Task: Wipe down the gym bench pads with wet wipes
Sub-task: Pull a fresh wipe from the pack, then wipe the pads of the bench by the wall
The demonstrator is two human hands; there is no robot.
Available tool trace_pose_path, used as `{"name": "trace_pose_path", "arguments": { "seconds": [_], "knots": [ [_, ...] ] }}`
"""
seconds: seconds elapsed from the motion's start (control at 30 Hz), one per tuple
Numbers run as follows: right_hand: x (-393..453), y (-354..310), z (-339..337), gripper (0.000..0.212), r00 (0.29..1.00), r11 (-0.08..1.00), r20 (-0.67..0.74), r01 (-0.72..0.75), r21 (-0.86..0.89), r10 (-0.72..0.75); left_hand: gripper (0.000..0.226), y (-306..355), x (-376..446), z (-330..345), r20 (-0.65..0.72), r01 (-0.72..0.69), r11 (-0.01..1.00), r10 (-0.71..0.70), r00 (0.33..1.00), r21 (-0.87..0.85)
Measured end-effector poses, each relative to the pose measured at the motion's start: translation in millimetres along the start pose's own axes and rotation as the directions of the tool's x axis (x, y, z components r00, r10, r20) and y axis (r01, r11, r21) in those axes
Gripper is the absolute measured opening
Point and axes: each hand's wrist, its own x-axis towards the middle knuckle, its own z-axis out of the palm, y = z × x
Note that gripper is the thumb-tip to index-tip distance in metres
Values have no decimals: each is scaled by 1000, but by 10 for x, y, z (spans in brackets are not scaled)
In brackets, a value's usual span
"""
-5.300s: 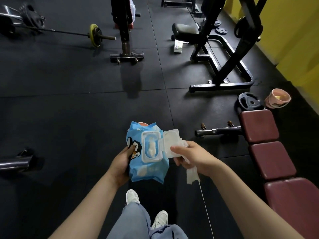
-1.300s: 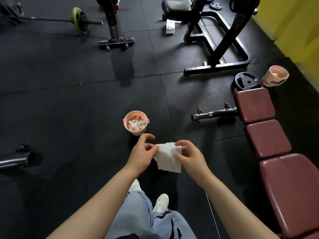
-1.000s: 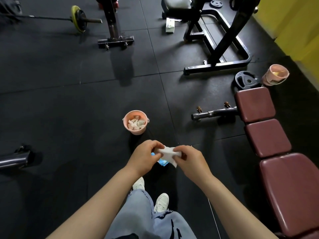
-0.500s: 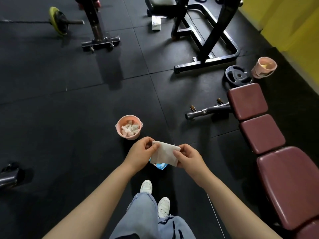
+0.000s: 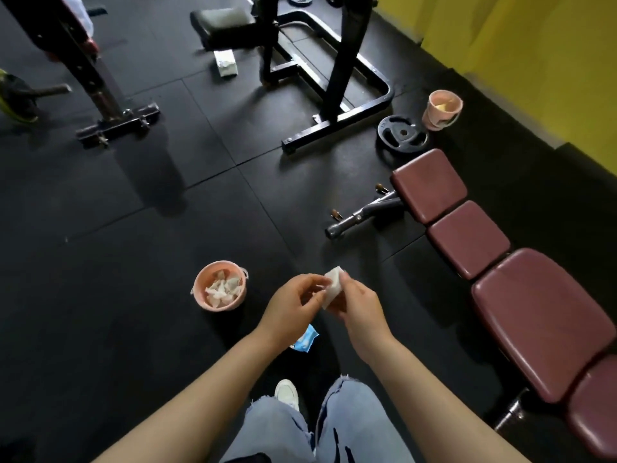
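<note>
A person is pinching a folded wipe [image 5: 334,286] between the left hand [image 5: 293,304] and right hand [image 5: 362,307], both brought together in front of the body. The bench [image 5: 521,295] is lying to the right, its maroon pads running lengthwise from near to far, so the right hand is likely reaching first.

White wet wipe [image 5: 333,286]; maroon bench pads [image 5: 534,315]; pink bucket [image 5: 220,289] with white wipes. Blue-and-white wipe pack [image 5: 304,341]; black floor [image 5: 100,262]; yellow wall [image 5: 534,61]. Light-blue jeans [image 5: 350,429].
</note>
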Motion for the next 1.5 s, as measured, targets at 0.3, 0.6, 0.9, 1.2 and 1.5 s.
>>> {"name": "trace_pose_path", "arguments": {
  "seconds": [0.3, 0.6, 0.9, 1.2, 1.5],
  "knots": [
    [645, -165, -896, 18, 978, 999, -210, -6, 40, 14, 44, 259, 894, 402, 112, 98, 993, -91, 990, -62],
    [1682, -539, -2435, 18, 928, 994, -360, -80, 76, 102, 43, 420, 2216, 1219, 154, 220, 919, -282, 947, 327],
    [2664, -1090, -3592, 19, 878, 986, -473, -137, -96, 76, 46, 743, 3388, 2056, 201, 239, 907, -321, 926, 347],
    [4027, -1393, -3785, 25, 889, 896, -447, -113, -430, -103, 45, 515, 4573, 2349, 217, 329, 887, -409, 886, 325],
    [5398, -1972, -3381, 31, 882, 759, -268, 140, -636, -388, 47, 138, 5625, 2319, 143, 353, 897, -399, 906, 268]
  ]
}}
